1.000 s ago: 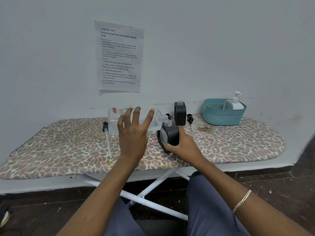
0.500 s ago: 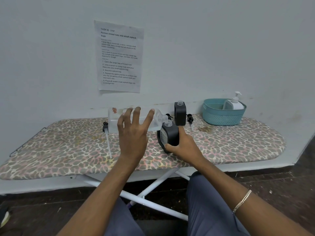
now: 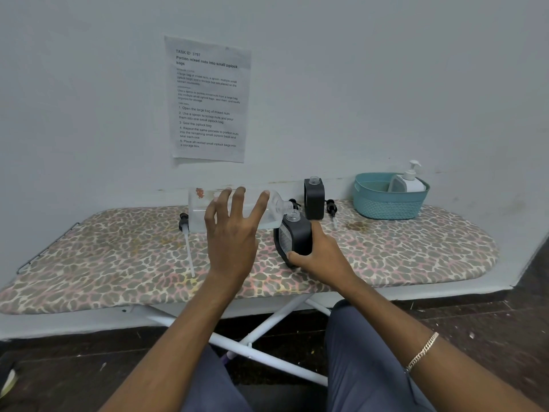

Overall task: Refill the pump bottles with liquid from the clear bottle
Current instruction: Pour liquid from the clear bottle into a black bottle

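Clear bottle [image 3: 197, 214], gripped level in your left hand [image 3: 231, 236], mouth at the open neck of the black pump bottle [image 3: 298, 236] your right hand [image 3: 322, 258] grips tilted, over the ironing board [image 3: 416, 257]. Raise its base slowly.

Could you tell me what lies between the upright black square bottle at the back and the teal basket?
In the head view, a loose black pump head lies on the leopard-print board between the upright black square bottle and the teal basket.
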